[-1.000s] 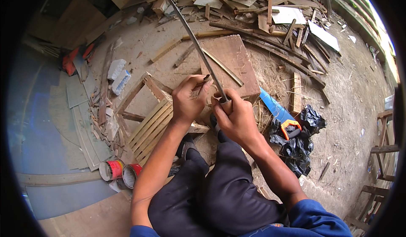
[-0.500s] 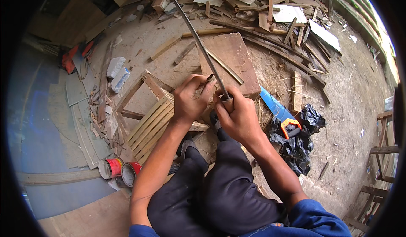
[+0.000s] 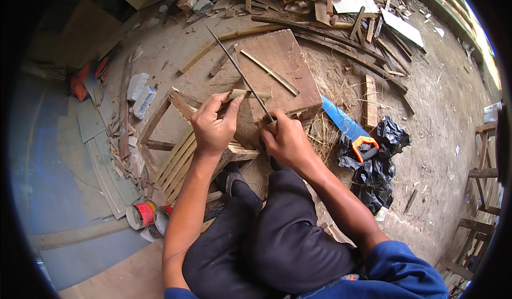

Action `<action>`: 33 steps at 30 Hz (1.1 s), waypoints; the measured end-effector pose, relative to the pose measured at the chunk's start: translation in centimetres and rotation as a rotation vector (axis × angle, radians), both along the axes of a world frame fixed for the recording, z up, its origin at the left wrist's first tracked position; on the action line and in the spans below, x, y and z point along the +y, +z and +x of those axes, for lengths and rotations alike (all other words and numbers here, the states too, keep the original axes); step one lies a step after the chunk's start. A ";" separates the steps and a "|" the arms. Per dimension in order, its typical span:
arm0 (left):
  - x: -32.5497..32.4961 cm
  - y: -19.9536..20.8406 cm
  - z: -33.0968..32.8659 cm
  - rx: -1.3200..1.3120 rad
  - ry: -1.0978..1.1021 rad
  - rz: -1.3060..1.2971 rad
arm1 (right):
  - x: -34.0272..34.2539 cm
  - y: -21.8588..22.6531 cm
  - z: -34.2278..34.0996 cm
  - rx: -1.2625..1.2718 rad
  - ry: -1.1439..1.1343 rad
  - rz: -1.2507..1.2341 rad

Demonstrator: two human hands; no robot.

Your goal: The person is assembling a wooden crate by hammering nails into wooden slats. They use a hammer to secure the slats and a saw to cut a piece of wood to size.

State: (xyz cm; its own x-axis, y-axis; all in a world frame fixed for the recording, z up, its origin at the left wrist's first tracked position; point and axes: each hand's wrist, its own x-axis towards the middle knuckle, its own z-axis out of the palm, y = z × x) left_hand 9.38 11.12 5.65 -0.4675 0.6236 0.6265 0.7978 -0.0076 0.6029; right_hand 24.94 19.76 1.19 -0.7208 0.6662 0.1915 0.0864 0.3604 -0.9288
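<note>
My right hand (image 3: 289, 139) is closed around the handle of a long-bladed knife (image 3: 234, 63), its narrow blade slanting up to the far left. Between the thumb and fingers of my left hand (image 3: 216, 120) is a short bamboo strip (image 3: 238, 93), held roughly level. The blade crosses in front of the strip; whether they touch I cannot tell. Just beyond both hands stands a brown wooden block (image 3: 288, 48). A longer, pale bamboo strip (image 3: 270, 73) lies slantwise on its top.
Right of the block, a blue handsaw (image 3: 344, 124) rests on crumpled black plastic (image 3: 376, 187) among loose shavings. A slatted wooden frame (image 3: 176, 166) and paint cans (image 3: 140, 215) are on the left. Scrap wood (image 3: 341, 51) is heaped at the back.
My left hand has moved left, turning the bamboo strip so its length shows. My right hand has shifted slightly left with the knife. The whole view has shifted a little.
</note>
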 end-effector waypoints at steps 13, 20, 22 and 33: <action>-0.5 -0.8 -0.8 -0.136 0.010 -0.027 | 2.0 -10.7 0.7 -0.256 -0.140 -0.027; -0.1 -0.8 -2.1 -0.281 0.009 0.097 | 3.1 -11.1 1.3 -0.335 -0.103 -0.210; -0.2 -0.4 -2.7 -0.402 0.019 0.225 | 3.0 -9.4 1.5 -0.316 -0.161 -0.324; 1.0 -1.4 1.4 -1.328 -0.294 0.531 | 4.8 3.5 -1.9 0.841 -0.408 -0.867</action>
